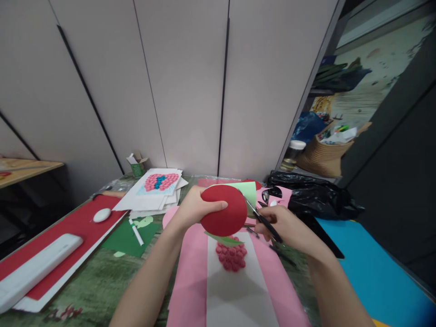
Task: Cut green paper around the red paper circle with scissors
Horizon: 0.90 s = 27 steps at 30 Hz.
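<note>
My left hand (195, 208) is closed on a red paper circle (225, 220), thumb across its front. A sheet of light green paper (250, 193) shows behind the circle, seemingly in the same grip. In my right hand (277, 220) is a pair of scissors (269, 227) with black handles. Their blades lie at the right edge of the circle, against the green paper; whether they are parted is hard to see. Below the hands, a cluster of pink rolled paper roses (231, 256) with a green paper leaf (223, 240) sits on a white sheet (235, 295).
Pink paper (187, 290) lies under the white sheet. At left are green paper (131, 238), a white marker (136, 232), a red sheet (71, 227) and a long white device (41, 272). A black plastic bag (316, 197) and a blue sheet (374, 268) occupy the right.
</note>
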Available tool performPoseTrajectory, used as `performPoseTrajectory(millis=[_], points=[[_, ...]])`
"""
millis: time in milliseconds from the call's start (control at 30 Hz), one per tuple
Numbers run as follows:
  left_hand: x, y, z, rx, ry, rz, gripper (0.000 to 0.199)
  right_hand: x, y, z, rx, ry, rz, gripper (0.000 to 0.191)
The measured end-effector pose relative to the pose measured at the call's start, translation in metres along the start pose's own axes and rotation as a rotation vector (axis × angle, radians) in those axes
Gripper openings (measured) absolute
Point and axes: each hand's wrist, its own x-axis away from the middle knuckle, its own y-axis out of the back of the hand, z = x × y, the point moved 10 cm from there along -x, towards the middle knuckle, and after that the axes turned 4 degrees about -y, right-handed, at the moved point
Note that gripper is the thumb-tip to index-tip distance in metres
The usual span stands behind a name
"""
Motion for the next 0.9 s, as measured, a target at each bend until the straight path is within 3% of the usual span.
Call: performPoseTrajectory(millis=[900], points=[[0.0, 0.001, 0.001, -0.107, 0.019, 0.048, 0.02, 0.003, 0.006, -0.005, 0.044, 0.026, 0.007, 0.029]])
